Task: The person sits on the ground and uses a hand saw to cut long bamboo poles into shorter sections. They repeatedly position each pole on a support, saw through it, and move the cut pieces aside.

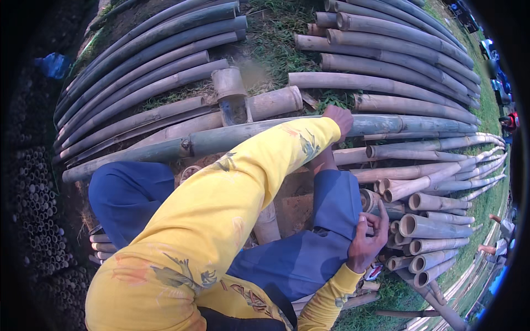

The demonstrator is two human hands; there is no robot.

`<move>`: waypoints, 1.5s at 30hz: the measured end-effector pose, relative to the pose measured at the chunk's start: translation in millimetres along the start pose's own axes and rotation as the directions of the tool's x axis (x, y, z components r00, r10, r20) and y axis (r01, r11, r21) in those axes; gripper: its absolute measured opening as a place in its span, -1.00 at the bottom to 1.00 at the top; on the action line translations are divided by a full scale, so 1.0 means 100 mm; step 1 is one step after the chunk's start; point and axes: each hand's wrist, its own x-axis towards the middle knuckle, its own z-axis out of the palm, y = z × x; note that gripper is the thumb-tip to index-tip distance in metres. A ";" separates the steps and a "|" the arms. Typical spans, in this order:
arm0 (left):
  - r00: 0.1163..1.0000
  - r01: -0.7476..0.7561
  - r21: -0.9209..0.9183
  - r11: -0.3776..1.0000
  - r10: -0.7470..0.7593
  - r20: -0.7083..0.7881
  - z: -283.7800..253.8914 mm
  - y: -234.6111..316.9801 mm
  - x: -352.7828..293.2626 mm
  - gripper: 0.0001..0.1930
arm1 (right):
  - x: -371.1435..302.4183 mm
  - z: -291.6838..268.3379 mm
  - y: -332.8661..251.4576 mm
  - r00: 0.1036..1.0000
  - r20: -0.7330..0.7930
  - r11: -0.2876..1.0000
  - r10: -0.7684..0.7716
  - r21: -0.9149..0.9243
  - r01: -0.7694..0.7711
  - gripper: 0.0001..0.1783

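A long greenish-grey bamboo pole (221, 139) lies crosswise in front of my bent knees in blue trousers. My left hand (338, 120), at the end of a yellow flowered sleeve, reaches across to its right part and is closed on it. The fingertips there are hidden behind the pole. Low at the right, my right hand (368, 236) hovers by my right knee with its forefinger raised and thumb apart; I see nothing in it. A short bamboo piece (228, 83) stands across the pole line on the far side, beside a thick bamboo length (274, 103).
Rows of bamboo poles lie at the far left (165, 55) and far right (397, 55), with grass between. Cut bamboo pieces (428, 226) are stacked right of my knee. A blue plastic item (53, 65) is at the left; another person (499, 240) shows at the right edge.
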 end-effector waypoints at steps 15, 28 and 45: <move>0.990 0.067 0.181 0.981 -0.088 0.113 -1.51 -1.87 -2.74 -0.42 | 0.00 0.20 -0.24 0.961 0.240 0.989 -0.139 -0.016 0.147 -0.33; 0.934 0.343 0.348 0.872 -0.355 -0.031 -1.26 -3.54 -5.01 -0.24 | 1.21 1.79 -0.34 0.589 0.559 0.304 -0.584 -0.521 0.797 0.12; 0.896 0.441 0.292 0.849 -0.436 -0.088 -0.54 -4.07 -5.77 -0.16 | 1.34 2.66 -0.67 0.297 0.832 0.048 -0.469 -0.312 0.949 -0.06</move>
